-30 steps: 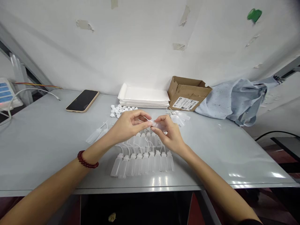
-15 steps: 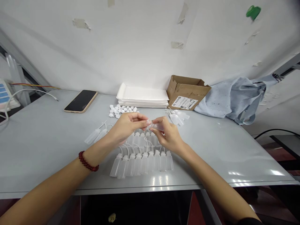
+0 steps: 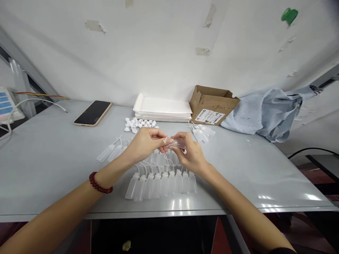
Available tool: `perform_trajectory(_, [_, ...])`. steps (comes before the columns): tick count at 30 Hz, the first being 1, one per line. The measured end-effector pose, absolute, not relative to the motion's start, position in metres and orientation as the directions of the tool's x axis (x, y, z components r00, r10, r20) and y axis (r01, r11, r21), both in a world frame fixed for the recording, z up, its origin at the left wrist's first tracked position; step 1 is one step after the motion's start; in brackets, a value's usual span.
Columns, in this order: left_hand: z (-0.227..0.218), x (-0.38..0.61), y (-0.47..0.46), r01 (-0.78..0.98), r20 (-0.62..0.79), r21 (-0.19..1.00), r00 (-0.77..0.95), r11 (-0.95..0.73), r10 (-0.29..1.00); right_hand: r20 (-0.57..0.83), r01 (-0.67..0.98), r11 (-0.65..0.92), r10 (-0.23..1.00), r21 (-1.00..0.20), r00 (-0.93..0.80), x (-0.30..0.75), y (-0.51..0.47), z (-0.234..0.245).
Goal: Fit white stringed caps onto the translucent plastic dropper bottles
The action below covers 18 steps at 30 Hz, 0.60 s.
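Note:
Above the middle of the table, my right hand is closed around the body of a small translucent squeeze bottle, which lies nearly sideways. My left hand pinches the neck end of that bottle with thumb and fingers; a bit of white strap shows at the thumb. Just below stands a row of similar bottles with thin curved straps, laid side by side. Another row behind it is partly hidden by my hands. To the left lie a few more bottles. White caps sit in a loose pile beyond my left hand.
A stack of white padded envelopes and an open cardboard box stand against the wall. More bottles lie before the box. A phone rests at left, a light blue cloth at right. The table's front edge runs below.
Both hands stay together on the bottle, the left thumb shifting slightly at its neck end. The whole view has moved a little.

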<state>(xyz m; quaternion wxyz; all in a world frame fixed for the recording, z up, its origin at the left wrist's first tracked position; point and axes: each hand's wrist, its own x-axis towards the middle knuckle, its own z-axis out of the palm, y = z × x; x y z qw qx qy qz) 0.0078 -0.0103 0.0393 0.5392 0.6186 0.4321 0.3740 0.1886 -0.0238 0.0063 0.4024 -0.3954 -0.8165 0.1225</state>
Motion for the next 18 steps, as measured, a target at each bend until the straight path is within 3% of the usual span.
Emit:
perform_trajectory(6, [0.040,0.009,-0.012,0.069,0.148,0.981,0.339,-0.182,0.929,0.463,0.491,0.583,0.812,-0.647,-0.354,0.187,-0.025,0.012])
perform_trajectory(18, [0.039,0.004,-0.008,0.058,0.159,0.980,0.355,-0.191,0.921,0.283,0.208,0.347,0.916,-0.914,-0.286,0.183,-0.033,0.023])
